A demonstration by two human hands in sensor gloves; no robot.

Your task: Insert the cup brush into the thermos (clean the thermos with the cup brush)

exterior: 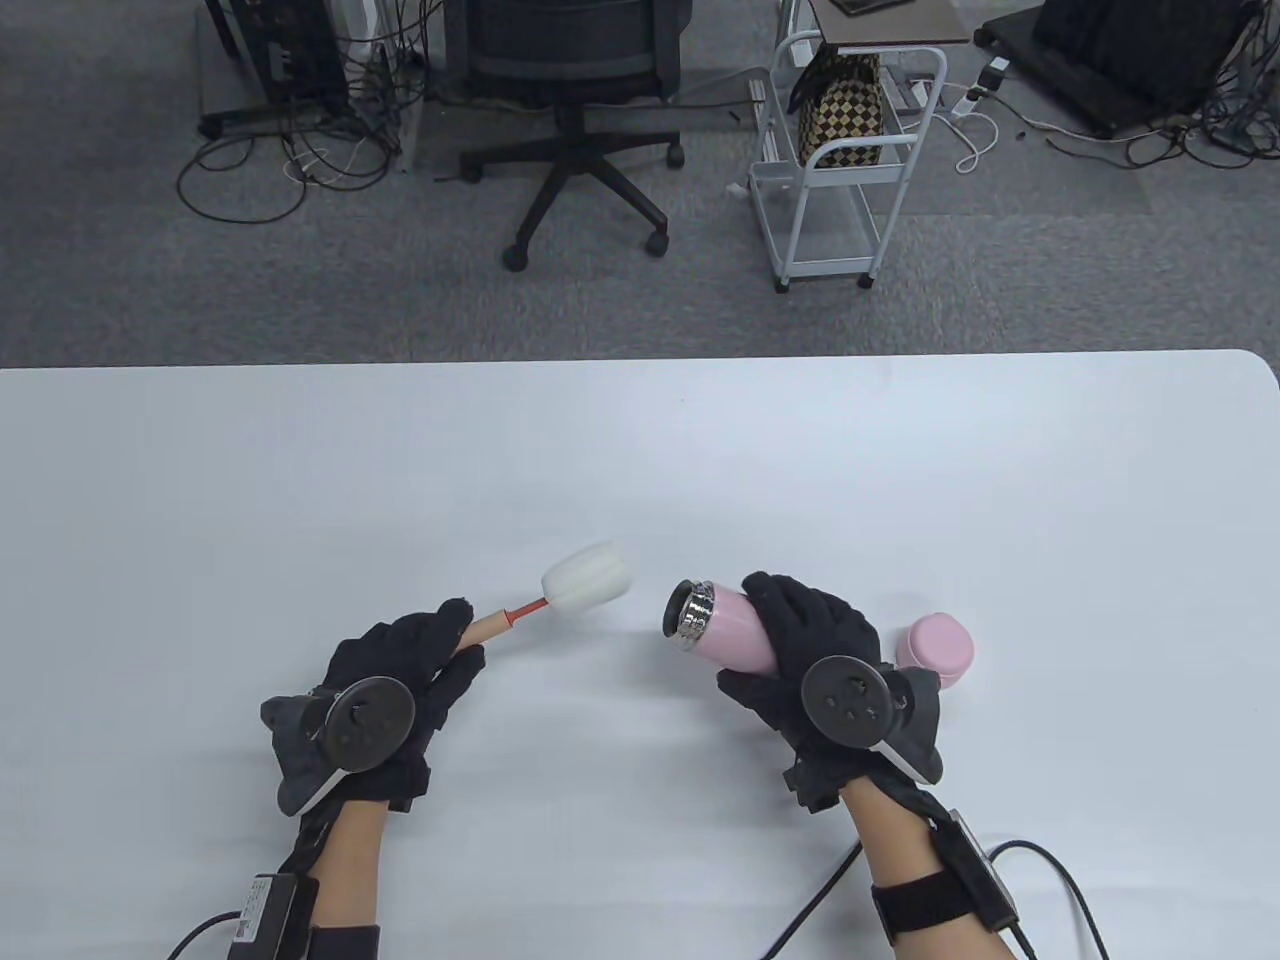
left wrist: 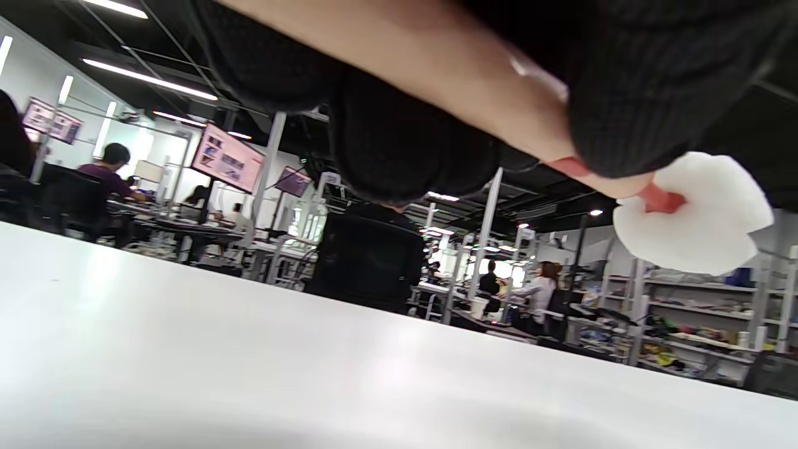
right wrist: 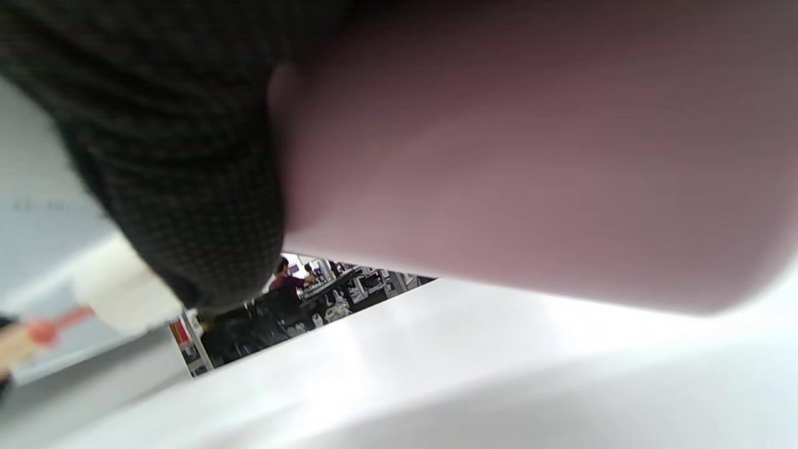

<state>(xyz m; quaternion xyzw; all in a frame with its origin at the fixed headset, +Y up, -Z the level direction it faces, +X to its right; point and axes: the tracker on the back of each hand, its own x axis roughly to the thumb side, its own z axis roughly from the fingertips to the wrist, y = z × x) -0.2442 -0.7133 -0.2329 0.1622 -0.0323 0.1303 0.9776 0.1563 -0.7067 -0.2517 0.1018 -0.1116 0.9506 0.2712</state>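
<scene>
While the left hand (exterior: pixel 385 690) grips the cup brush (exterior: pixel 560 590) and the right hand (exterior: pixel 815 655) clasps the tilted thermos (exterior: pixel 715 630), misalignment could jam the sponge against the rim.

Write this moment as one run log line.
left hand: holds white sponge cup brush | right hand: holds pink metal thermos | brush: outside

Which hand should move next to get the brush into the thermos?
Left. The left hand grips the cup brush, sponge aimed at the thermos mouth; the right hand holds it tilted.
</scene>
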